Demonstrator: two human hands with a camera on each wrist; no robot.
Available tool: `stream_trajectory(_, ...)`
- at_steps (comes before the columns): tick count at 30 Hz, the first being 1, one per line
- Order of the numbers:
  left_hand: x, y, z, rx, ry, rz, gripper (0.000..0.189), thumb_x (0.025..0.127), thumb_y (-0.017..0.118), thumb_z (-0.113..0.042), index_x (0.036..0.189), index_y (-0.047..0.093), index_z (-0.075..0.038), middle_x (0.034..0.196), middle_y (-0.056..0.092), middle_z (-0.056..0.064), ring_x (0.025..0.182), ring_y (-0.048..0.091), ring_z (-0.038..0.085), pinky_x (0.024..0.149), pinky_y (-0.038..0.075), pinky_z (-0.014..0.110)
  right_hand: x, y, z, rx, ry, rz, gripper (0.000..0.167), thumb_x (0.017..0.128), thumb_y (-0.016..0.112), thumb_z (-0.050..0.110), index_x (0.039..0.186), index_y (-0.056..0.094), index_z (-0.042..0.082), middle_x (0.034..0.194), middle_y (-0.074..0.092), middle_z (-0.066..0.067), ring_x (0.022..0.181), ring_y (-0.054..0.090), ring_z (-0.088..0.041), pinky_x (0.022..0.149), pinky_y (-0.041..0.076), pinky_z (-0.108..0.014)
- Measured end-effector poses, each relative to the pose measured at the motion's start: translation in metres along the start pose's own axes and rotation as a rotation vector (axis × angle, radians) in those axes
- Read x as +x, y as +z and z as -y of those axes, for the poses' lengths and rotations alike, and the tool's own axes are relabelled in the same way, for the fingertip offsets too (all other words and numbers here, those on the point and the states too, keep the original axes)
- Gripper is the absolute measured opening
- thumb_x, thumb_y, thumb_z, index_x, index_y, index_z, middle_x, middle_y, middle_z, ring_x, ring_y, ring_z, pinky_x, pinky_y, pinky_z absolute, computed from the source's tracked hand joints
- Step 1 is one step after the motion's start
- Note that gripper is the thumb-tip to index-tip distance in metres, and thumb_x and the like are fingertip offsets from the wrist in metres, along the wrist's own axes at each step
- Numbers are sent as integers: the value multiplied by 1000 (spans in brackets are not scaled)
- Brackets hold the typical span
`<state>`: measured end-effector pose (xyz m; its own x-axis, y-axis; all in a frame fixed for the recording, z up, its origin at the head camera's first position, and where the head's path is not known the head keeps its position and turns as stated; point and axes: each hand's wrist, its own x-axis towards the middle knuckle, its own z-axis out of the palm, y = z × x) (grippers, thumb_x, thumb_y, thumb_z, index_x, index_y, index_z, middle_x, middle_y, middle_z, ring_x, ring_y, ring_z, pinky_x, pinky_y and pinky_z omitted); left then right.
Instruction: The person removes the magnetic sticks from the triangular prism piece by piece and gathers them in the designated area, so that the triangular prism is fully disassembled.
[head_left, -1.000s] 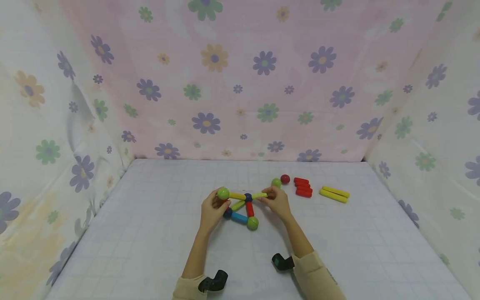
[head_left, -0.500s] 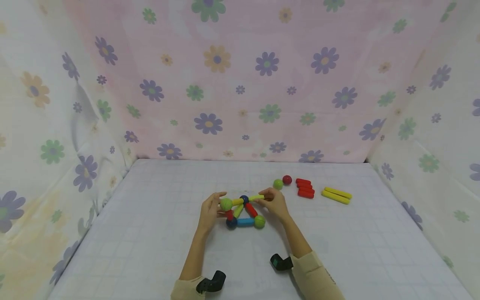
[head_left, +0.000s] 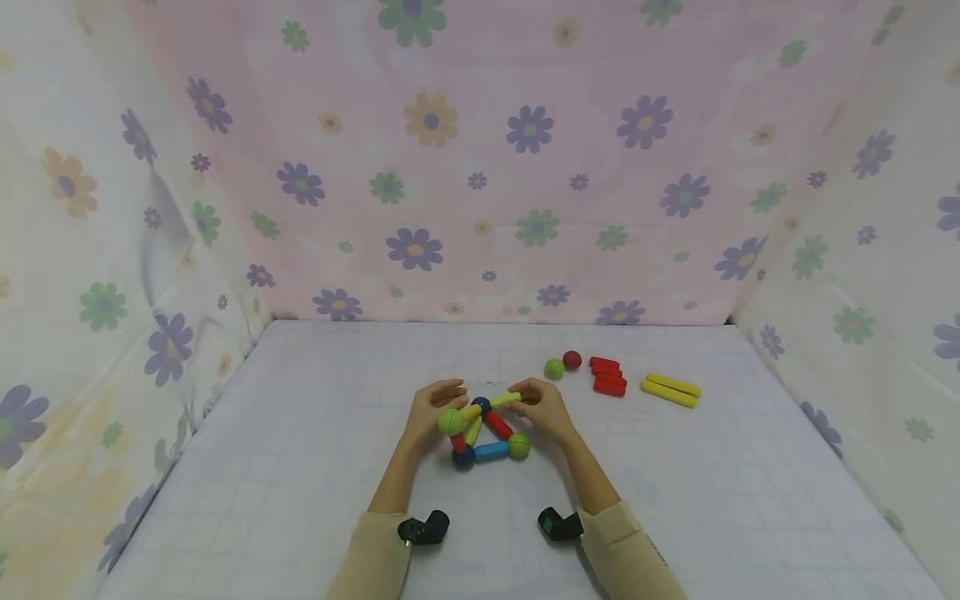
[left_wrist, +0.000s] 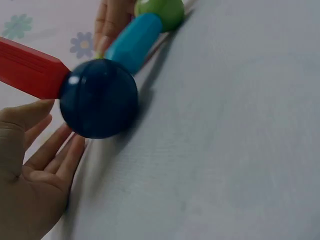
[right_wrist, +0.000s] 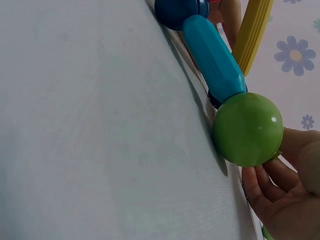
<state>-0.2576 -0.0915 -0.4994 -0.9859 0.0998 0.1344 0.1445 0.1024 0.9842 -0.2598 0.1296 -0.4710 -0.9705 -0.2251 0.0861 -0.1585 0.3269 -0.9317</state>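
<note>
A structure of chunky rods and balls stands between the hands in the head view. Its blue rod [head_left: 492, 451] joins a dark blue ball [left_wrist: 99, 98] to a green ball [right_wrist: 248, 129]. From the dark blue ball a red rod [left_wrist: 31, 69] rises to another green ball [head_left: 452, 422]. A second dark blue ball [head_left: 481, 406] at the back carries a yellow-green rod [head_left: 506, 400]. My right hand [head_left: 545, 408] pinches the free end of that rod between thumb and fingers. My left hand [head_left: 431, 412] is beside the raised green ball, its fingers extended and loose.
On the table [head_left: 330, 467], a loose green ball [head_left: 554, 368] and a red ball [head_left: 572, 360] lie beyond my right hand. Several red rods [head_left: 609, 377] and two yellow rods [head_left: 671, 390] lie further right. Floral cloth [head_left: 487, 208] hangs at the back and sides.
The structure has turned and come nearer, its blue rod swinging from slanted to almost level across. My left fingers have loosened from the red rod; my right hand still holds the yellow-green rod.
</note>
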Motion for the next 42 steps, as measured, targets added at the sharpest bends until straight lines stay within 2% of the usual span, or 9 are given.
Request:
stream_trajectory(4,9,3,11,-20,-37,57,37,87,66,-9,120,59,6,111,65,21,105,63,30,94,48,38,2,2,-4,-24,6,-5,27,82,71,6,103,63,-10,92,67,-17,72,57,-17,59,44,-20)
stream_trajectory(6,12,4,11,-1,-55,74,36,87,66,-12,119,61,5,110,67,19,105,63,28,93,48,37,6,4,-14,-22,8,-14,28,82,73,11,102,64,-6,91,68,-13,71,56,-13,58,43,-20)
stream_trajectory(9,14,6,6,21,-82,100,33,88,65,-13,115,63,6,109,67,18,105,63,26,92,48,35,7,5,-14,-26,10,-14,28,82,73,10,102,64,-7,91,68,-15,71,56,-15,57,43,-20)
stream_trajectory(14,14,8,2,65,-102,90,26,89,64,-13,107,68,5,105,69,16,105,61,27,94,47,38,10,7,-19,-33,-6,-23,26,80,73,7,100,65,-7,91,68,-17,72,57,-18,59,45,-21)
stream_trajectory(19,17,10,3,122,-116,63,23,89,65,-15,102,71,3,101,70,14,104,62,26,93,47,39,10,8,-22,-63,-57,-58,20,78,75,6,93,66,-3,91,68,-14,77,63,-19,69,50,-22)
stream_trajectory(24,19,10,5,146,-115,61,23,88,66,-15,99,71,4,99,71,14,102,63,26,91,48,37,8,10,-22,-99,-103,-107,18,75,77,5,87,65,-2,85,68,-12,75,63,-20,68,51,-23)
stream_trajectory(30,19,6,8,129,-92,91,26,84,70,-22,96,73,1,95,72,12,99,63,24,89,49,37,7,11,-26,-110,-79,-177,22,74,79,9,86,64,-2,85,68,-11,74,63,-18,68,51,-21)
stream_trajectory(35,16,5,9,124,-10,104,30,83,71,-31,94,75,-4,91,72,8,94,64,20,83,50,33,3,1,-26,-56,-31,-169,25,78,77,10,94,65,-4,93,67,-15,82,64,-24,76,53,-28)
stream_trajectory(42,15,12,6,128,-107,32,23,84,71,-18,96,73,1,95,72,12,98,62,22,85,49,32,-7,-31,-36,-36,-38,-135,26,82,72,9,102,65,-6,98,66,-19,83,64,-18,76,51,-18)
